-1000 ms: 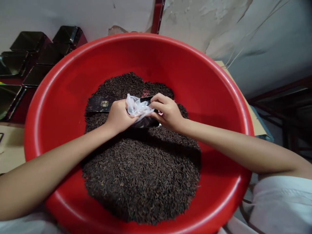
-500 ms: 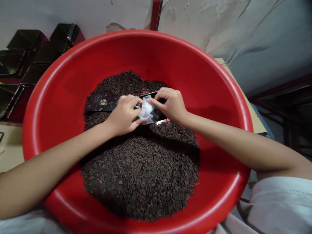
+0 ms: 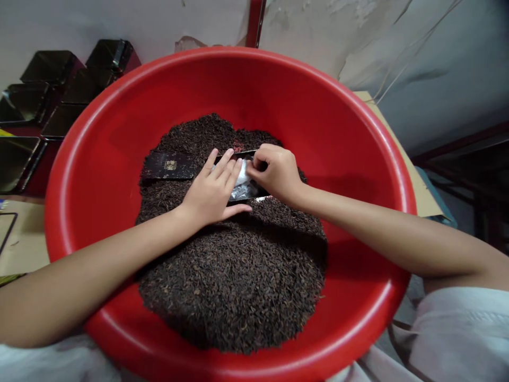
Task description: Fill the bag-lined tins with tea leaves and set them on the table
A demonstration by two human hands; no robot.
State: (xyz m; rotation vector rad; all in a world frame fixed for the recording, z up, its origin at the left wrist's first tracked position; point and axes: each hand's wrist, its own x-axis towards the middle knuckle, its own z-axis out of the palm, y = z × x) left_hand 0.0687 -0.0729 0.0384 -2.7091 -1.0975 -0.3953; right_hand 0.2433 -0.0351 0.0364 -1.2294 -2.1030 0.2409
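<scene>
A big red basin holds a heap of dark loose tea leaves. On the heap stands a small black tin with a clear plastic bag inside it. My left hand lies flat on the bag with its fingers stretched out, pressing it down. My right hand is curled at the tin's far right side, pinching the bag's edge. A black lid with a gold label lies on the leaves just left of my hands.
Several open black tins stand in rows at the far left beside the basin. A brown cardboard surface lies under the basin's left side. A pale peeling wall rises behind, with a red post.
The bunched plastic bag has been pushed down into the tin. My left hand went from gripping the bag to lying flat on it; my right hand shifted slightly up.
</scene>
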